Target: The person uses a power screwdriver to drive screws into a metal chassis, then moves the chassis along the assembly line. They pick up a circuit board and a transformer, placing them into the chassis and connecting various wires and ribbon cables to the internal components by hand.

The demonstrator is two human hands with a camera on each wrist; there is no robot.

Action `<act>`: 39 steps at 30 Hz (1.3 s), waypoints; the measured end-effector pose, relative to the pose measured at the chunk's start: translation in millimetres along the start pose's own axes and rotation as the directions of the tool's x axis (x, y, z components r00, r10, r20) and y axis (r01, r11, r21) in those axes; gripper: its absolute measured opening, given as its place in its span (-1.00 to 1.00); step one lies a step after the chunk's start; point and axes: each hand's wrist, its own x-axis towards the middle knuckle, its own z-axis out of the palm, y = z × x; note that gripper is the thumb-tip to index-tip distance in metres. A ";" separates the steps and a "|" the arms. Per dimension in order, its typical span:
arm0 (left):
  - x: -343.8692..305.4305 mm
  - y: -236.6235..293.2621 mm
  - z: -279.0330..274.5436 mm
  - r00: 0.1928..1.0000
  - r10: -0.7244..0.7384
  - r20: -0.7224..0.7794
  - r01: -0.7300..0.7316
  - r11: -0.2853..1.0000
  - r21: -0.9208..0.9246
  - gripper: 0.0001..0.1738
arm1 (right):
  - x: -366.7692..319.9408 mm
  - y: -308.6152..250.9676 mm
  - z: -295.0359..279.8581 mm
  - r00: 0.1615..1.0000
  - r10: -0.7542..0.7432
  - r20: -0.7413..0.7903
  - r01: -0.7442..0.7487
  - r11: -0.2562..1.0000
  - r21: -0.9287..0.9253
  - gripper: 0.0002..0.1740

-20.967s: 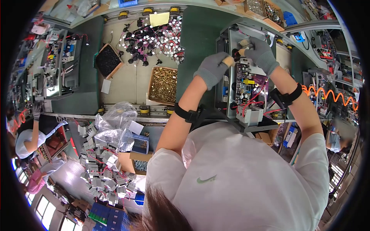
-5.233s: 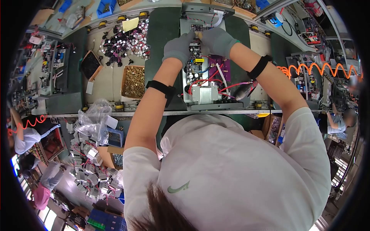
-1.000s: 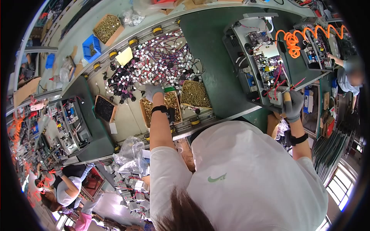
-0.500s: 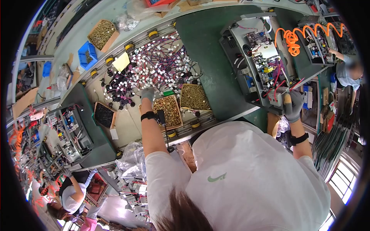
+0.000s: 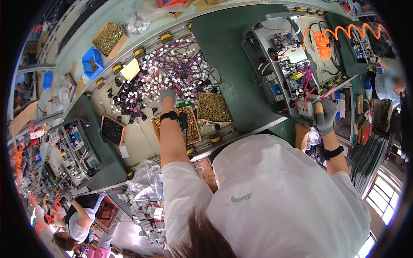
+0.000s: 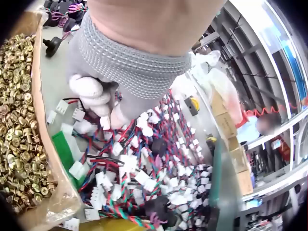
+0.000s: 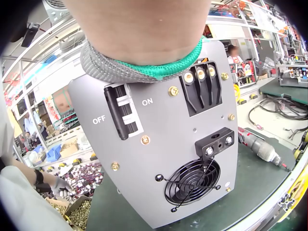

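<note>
The left hand (image 5: 167, 95) curls its fingers down and pinches into the heap of plug wires (image 6: 144, 178). The right hand (image 5: 325, 115) grips the near end of the grey power box (image 5: 275, 56). It is best to lift one wire slowly so the others don't snag. The power box sits by the worktop (image 5: 129, 137) edge. The brass screw tray (image 5: 192, 124) is just beside the left wrist, and the green mat (image 5: 228, 56) gives free room.
</note>
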 end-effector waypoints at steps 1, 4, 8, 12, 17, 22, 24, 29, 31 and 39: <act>-5.0 2.0 -4.8 0.998 -0.038 0.054 0.041 0.998 -0.054 -0.69 | -1.2 1.9 2.3 1.000 0.007 -0.003 -0.007 1.000 0.005 -0.76; 20.0 -36.9 6.4 0.916 -0.024 0.400 0.132 0.960 -0.246 -0.76 | -1.4 3.2 0.1 1.000 -0.029 -0.003 0.029 0.999 -0.025 -0.77; 51.4 -93.8 33.9 0.920 0.374 0.117 -0.377 0.926 0.002 -0.70 | -0.9 3.5 2.8 0.998 -0.048 -0.042 0.048 0.999 0.002 -0.78; -31.4 -37.7 -2.7 0.977 0.184 -0.111 -0.193 0.978 -0.080 -0.48 | -0.4 2.2 2.3 0.999 -0.037 -0.032 0.037 0.999 0.018 -0.77; -23.7 -16.3 4.3 0.984 0.160 -0.074 -0.156 0.986 0.060 -0.37 | -1.9 6.9 -0.4 0.998 -0.059 -0.006 0.059 0.998 -0.005 -0.75; 16.1 -41.2 13.2 0.988 0.148 0.031 -0.151 0.978 0.144 -0.45 | -2.9 14.2 -2.0 1.000 -0.026 0.004 0.026 1.000 0.009 -0.72; 20.3 -55.8 6.8 0.988 0.151 0.026 -0.153 0.983 0.102 -0.45 | -0.9 14.3 -3.1 0.997 -0.079 0.005 0.079 0.997 -0.011 -0.71; 16.4 -82.4 -6.4 0.966 0.151 -0.209 -0.166 0.984 -0.056 -0.50 | -2.2 24.6 -5.7 1.000 -0.005 -0.011 0.005 1.000 0.022 -0.69; -21.5 -65.0 -30.1 0.962 0.093 -0.258 -0.127 0.985 -0.119 -0.54 | -6.0 42.0 -5.4 0.993 -0.112 -0.026 0.110 0.992 -0.064 -0.70; -76.1 -42.7 -70.6 0.731 0.160 -0.663 -0.003 0.973 0.232 -0.72 | -2.1 68.2 -18.1 0.995 -0.074 -0.065 0.074 0.997 -0.011 -0.68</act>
